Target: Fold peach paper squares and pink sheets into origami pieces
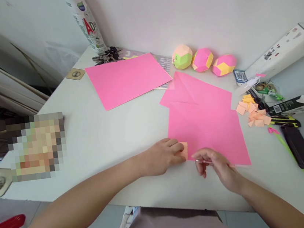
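My left hand (164, 156) rests on the white table (93, 136) with its fingers curled, pressing on a small orange paper piece (184, 150) at the near corner of a pink sheet (206, 126). Just to its right, my right hand (216, 165) hovers over the sheet's near edge with fingers pinched on a thin clear stick-like thing (203, 161) that I cannot name. A second pink sheet (127, 78) lies farther back on the left.
Three folded paper balls (203, 59) sit by the wall. A heap of small orange paper pieces (253, 112), a utility knife (286, 121), cartons and a dark case (300, 147) crowd the right side. A bottle (85, 20) and keys (107, 54) stand at the back.
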{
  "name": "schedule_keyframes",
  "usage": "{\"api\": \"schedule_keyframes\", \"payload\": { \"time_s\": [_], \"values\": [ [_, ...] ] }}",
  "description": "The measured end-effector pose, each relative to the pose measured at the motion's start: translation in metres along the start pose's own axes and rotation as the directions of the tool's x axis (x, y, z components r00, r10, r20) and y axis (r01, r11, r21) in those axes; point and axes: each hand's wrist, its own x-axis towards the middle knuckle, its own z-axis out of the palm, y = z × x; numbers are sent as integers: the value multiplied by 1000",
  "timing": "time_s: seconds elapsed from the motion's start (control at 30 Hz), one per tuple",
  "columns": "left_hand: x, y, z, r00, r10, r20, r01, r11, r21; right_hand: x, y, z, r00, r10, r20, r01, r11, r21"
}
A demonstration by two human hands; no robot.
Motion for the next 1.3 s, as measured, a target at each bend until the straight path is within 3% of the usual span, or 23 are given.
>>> {"api": "schedule_keyframes", "payload": {
  "time_s": [0.13, 0.27, 0.53, 1.3],
  "values": [
    [0, -1, 3, 1000, -19, -10, 18, 999, -35, 1, 3, 14, 1000, 10, -28, -15, 982, -186],
    [-1, -2, 6, 1000, -30, 5, 30, 998, -48, 11, 9, 16, 986, -131, -107, 88, 938, -336],
    [-3, -1, 8, 999, -40, -2, 40, 999, -24, 5, 17, 16, 951, -302, -68, 216, 804, -553],
    [-3, 1, 8, 999, -42, 1, 42, 998, -39, 7, 20, 16, 976, -200, -86, 125, 840, -529]
  ]
}}
